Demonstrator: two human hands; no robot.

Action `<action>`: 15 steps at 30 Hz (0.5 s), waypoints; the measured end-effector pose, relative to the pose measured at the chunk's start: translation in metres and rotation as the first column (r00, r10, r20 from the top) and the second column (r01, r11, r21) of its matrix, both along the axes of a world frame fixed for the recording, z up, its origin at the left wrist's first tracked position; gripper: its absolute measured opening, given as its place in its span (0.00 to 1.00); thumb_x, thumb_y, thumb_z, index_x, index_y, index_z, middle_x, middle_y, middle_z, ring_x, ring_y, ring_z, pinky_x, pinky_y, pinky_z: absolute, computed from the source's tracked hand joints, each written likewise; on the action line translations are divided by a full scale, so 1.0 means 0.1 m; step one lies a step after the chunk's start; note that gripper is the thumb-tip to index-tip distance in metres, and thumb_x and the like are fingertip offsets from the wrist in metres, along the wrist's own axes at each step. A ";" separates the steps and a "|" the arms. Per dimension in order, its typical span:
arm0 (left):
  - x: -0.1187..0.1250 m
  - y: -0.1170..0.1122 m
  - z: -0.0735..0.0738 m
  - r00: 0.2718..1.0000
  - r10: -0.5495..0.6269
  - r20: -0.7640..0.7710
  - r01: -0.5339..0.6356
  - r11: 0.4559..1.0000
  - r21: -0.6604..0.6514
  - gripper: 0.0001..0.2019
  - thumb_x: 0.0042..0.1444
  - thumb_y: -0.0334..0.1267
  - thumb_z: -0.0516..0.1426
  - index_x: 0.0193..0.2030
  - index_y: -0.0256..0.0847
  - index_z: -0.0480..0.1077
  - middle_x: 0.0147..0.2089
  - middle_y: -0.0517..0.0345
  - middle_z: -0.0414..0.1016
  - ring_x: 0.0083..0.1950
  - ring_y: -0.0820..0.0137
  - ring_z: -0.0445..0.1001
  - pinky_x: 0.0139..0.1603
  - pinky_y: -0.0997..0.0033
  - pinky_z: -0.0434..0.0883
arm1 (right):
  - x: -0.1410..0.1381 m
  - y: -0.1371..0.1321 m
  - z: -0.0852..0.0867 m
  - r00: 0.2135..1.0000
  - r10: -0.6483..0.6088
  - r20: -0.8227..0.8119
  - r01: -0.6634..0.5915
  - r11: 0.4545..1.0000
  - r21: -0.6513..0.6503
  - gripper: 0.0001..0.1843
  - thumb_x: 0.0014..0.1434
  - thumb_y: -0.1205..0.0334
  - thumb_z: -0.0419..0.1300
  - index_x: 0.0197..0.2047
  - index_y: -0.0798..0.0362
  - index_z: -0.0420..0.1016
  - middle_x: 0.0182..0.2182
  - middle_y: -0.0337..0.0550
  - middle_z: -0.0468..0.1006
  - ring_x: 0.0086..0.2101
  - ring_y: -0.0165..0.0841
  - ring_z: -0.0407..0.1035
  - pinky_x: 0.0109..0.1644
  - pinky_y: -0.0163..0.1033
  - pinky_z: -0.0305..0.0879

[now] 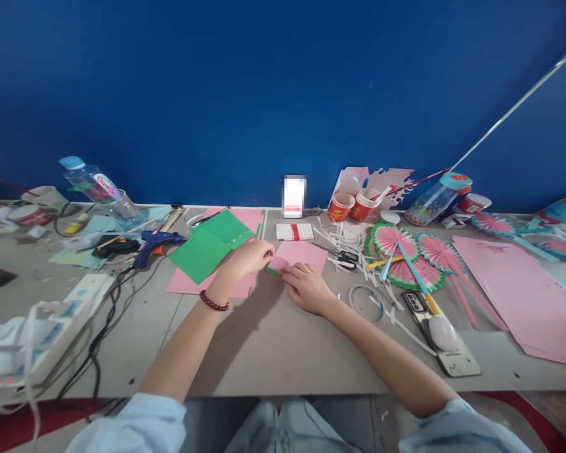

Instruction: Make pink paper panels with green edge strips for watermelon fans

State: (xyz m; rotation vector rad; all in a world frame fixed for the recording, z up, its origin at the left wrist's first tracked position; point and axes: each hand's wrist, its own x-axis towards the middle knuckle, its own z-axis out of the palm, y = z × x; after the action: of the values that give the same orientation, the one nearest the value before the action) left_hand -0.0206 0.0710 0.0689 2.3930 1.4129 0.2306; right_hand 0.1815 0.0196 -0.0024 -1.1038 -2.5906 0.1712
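A small pink paper (311,251) with a narrow green strip along its left near edge lies between my hands. My left hand (255,257) is closed in a pinch at the paper's left corner; the fingertips partly hide what they grip. Bent over the near edge, my right hand (307,286) has its fingers together on the pink paper, holding it against the table. Green paper sheets (205,248) lie to the left of my left hand, on top of larger pink sheets (182,283).
Behind the work stand a phone with a blurred screen (294,196) and red paper cups (342,206). Pleated watermelon fans (396,242), white strips and a phone (457,362) lie right. A blue glue gun (155,242), power strip (70,327) and bottle (92,179) are left.
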 end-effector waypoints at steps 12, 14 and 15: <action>-0.03 -0.65 -0.65 0.959 -0.283 0.019 0.270 0.930 0.250 0.18 0.65 0.42 0.50 0.59 0.39 0.64 0.61 0.46 0.67 0.62 0.59 0.64 0.61 0.57 0.64 | 0.21 0.08 0.00 0.938 -0.055 -0.343 0.003 0.989 -0.150 0.21 0.54 0.78 0.47 0.45 0.55 0.73 0.42 0.48 0.77 0.47 0.36 0.67 0.53 0.44 0.64; -0.05 -0.69 -0.70 0.952 -0.307 0.026 0.287 0.915 0.284 0.20 0.65 0.43 0.49 0.61 0.39 0.62 0.63 0.45 0.64 0.64 0.58 0.62 0.62 0.55 0.63 | 0.26 0.14 -0.03 0.915 -0.131 -0.381 0.079 0.986 -0.150 0.23 0.53 0.79 0.46 0.47 0.55 0.72 0.44 0.50 0.75 0.48 0.36 0.67 0.54 0.45 0.64; -0.06 -0.70 -0.70 0.946 -0.323 0.031 0.301 0.907 0.294 0.20 0.65 0.44 0.49 0.61 0.40 0.62 0.63 0.45 0.64 0.64 0.58 0.62 0.62 0.54 0.63 | 0.28 0.16 -0.05 0.905 -0.159 -0.394 0.107 0.983 -0.152 0.22 0.54 0.78 0.46 0.48 0.55 0.72 0.45 0.50 0.75 0.48 0.37 0.67 0.54 0.46 0.64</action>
State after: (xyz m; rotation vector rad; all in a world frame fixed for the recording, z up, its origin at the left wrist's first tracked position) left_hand -0.0267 0.0012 -0.0013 2.7667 0.9945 0.4686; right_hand 0.2096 0.0360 -0.0073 -1.1445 -2.1520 0.4853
